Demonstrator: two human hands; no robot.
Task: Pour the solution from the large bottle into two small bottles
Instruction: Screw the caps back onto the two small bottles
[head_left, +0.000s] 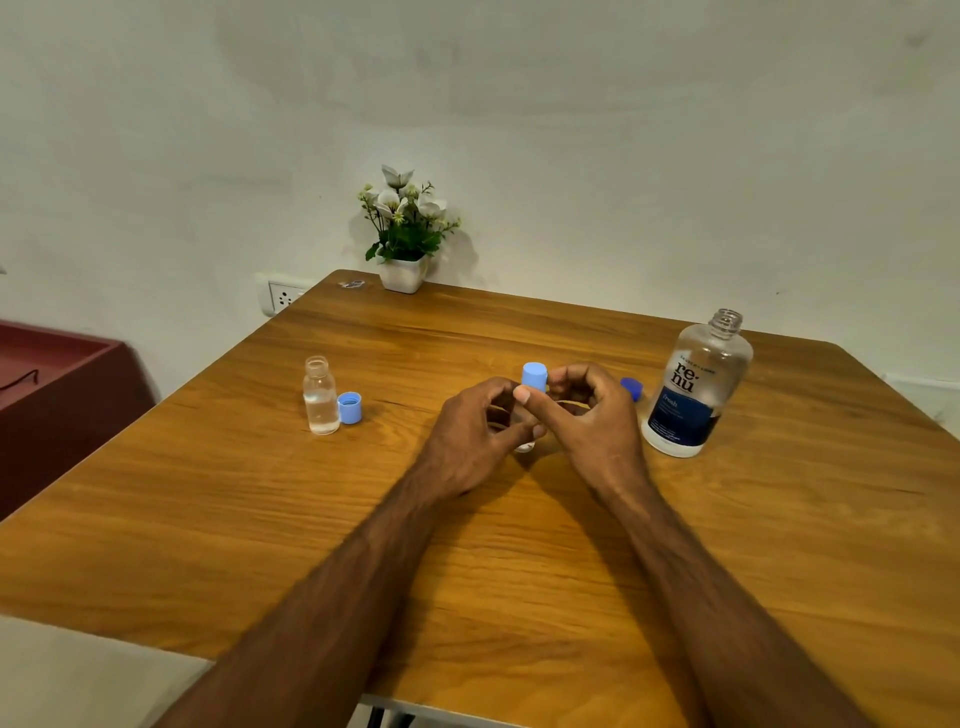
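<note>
A small clear bottle (524, 444) stands upright at the wooden table's (260, 519) centre, its light-blue cap (535, 376) pointing up, gripped by the left hand (475, 441); the right hand (592, 421) pinches the cap. Right of it stands the uncapped large bottle (696, 387); left, a second, open small bottle (321, 397) with its cap (349, 408) alongside.

I am sitting at a wooden table (519, 545) pushed into the corner of what looks like a plain room in a home or small office. Bare off-white walls (571, 130) close it in on the far side. At the far edge of the table stands a small white pot of flowers (404, 234), a decorative touch. A wall socket (283, 297) sits just beyond the table's far left corner, and a dark red cabinet (57, 395) stands at the left.
</note>
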